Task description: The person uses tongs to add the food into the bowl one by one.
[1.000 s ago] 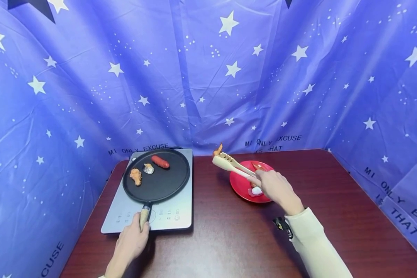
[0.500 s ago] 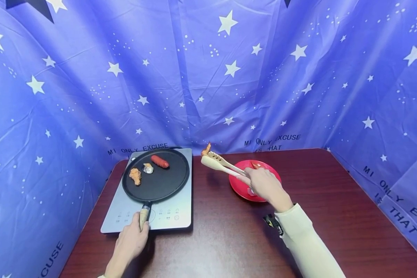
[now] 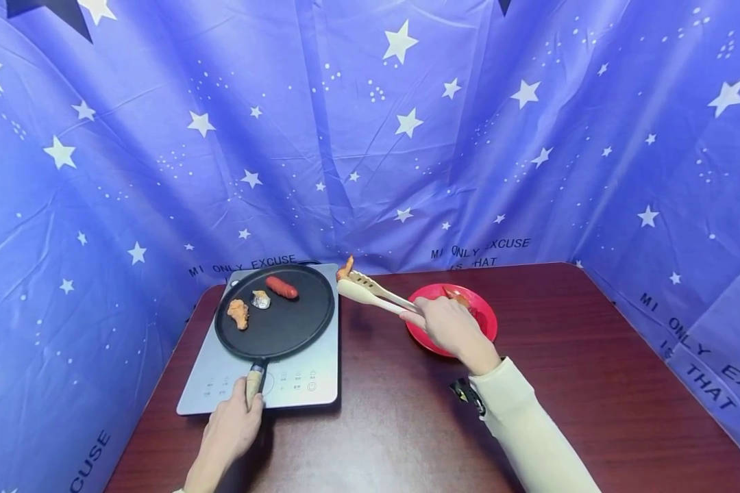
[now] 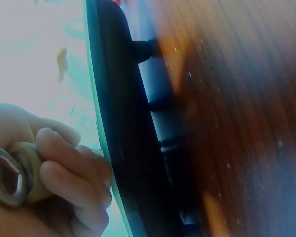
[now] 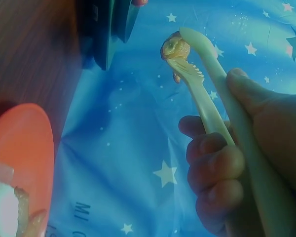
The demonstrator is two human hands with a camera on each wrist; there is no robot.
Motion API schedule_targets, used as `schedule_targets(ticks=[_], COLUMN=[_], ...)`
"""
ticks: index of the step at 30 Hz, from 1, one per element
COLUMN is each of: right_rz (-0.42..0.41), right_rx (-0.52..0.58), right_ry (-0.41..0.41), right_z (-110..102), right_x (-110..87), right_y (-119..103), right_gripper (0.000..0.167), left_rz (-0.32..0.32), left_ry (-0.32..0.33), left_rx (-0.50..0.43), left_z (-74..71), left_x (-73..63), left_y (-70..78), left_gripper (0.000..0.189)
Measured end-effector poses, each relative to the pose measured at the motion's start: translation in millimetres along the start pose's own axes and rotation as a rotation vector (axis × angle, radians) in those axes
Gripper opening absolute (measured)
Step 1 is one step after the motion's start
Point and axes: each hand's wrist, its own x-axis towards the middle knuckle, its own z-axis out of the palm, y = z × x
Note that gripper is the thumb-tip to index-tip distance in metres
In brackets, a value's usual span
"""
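Observation:
My left hand (image 3: 232, 423) grips the wooden handle (image 3: 254, 389) of a round black frying pan (image 3: 290, 332), its fingers wrapped round it in the left wrist view. A red sausage (image 3: 281, 287), a breaded drumstick-like piece (image 3: 238, 314) and a small piece with a foil-wrapped end (image 3: 261, 300) lie in the pan. My right hand (image 3: 453, 327) holds cream tongs (image 3: 370, 291), fingers on one arm and thumb on the other. Between the tong tips is a brown piece of meat (image 5: 175, 48), possibly a chicken wing, held in the air beside the pan's right edge.
The pan stands on a silver induction cooktop (image 3: 311, 370). Behind and below my right hand sits a red plate (image 3: 432, 342) with more food, partly hidden; a white item (image 5: 4, 210) shows there. A starry blue curtain (image 3: 370, 137) hangs behind the dark wooden table (image 3: 395, 424).
My right hand has moved left with the tongs and the brown meat piece, from over the plate toward the pan. My left hand stays on the pan handle.

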Motion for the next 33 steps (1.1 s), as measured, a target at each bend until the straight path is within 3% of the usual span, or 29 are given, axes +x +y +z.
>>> schedule_targets(ticks=[5,12,33], right_rz=[0.002,-0.076,-0.102], right_rx=[0.02,0.009,0.0], right_ry=[-0.01,0.037,-0.018], right_z=[1.4,8.1,27.3], right_x=[1.6,4.5,13.8], right_y=[-9.2,-18.9,-44.5], right_gripper=[0.035,0.038,0.039], left_rz=[-0.006,0.012,0.02], left_ry=[-0.005,0.002,0.003], left_rx=[-0.001,0.003,-0.003], left_z=[0.4,-0.5,-0.3], left_x=[0.1,0.8,0.4], left_y=[-0.4,-1.0,-1.9], left_gripper=[0.05,0.049,0.05])
